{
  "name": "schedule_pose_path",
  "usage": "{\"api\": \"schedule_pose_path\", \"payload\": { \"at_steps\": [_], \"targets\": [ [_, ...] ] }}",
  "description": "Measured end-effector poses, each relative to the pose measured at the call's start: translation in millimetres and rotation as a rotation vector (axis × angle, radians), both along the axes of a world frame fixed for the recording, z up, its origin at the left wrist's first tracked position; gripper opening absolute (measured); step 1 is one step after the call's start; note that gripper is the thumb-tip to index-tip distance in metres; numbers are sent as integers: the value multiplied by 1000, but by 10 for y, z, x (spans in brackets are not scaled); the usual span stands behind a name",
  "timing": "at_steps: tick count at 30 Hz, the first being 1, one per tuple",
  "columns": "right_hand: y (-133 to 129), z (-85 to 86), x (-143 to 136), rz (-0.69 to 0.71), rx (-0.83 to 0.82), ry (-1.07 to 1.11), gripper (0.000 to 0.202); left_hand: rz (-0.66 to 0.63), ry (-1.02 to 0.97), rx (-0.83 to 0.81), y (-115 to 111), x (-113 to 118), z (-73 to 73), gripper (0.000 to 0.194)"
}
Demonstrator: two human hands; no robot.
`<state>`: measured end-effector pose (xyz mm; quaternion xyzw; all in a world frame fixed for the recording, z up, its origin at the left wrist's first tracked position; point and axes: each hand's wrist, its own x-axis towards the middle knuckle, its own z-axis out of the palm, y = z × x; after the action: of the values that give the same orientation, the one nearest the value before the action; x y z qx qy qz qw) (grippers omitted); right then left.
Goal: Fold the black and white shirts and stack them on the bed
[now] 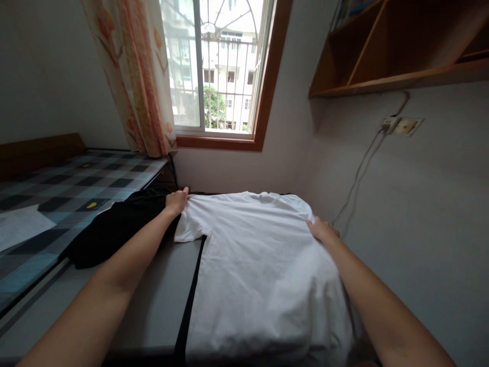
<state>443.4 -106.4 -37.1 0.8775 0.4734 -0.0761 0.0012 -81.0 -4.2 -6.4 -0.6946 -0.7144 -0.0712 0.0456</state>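
Fingers of left hand [176,200] curled on shoulder of white T-shirt [252,265], pinching cloth. Right hand [323,229] fingers closed on opp. shoulder. Shirt flat on grey table [153,306], spread betw. both hands. Black garment [114,229] just left of left fingers; checked bed [57,193] beyond.

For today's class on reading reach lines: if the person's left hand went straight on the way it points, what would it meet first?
Likely the wall under the window; the left hand at the white T-shirt's shoulder points there, though depth is unclear.
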Motion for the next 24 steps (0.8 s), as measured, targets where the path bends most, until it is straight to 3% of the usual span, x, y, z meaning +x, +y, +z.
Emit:
{"api": "schedule_pose_path", "payload": {
  "at_steps": [3, 7, 12, 18, 24],
  "targets": [
    [54, 51, -59, -5, -4, -88, 52, -41, 73, -37, 4, 10, -110, 30],
    [247, 158, -165, 137, 171, -303, 41, -65, 113, -23, 97, 106, -108, 26],
    [674, 228, -285, 264, 278, -138, 41, -141, -10, -11, 244, 431, -83, 29],
    [1151, 91, -326, 286, 295, -11, 44, -144, -144, -75, 378, 769, -168, 35],
    [1481, -75, -413, 449, 284, 61, 55, -152, -226, -81, 498, 739, -300, 31]
  ]
}}
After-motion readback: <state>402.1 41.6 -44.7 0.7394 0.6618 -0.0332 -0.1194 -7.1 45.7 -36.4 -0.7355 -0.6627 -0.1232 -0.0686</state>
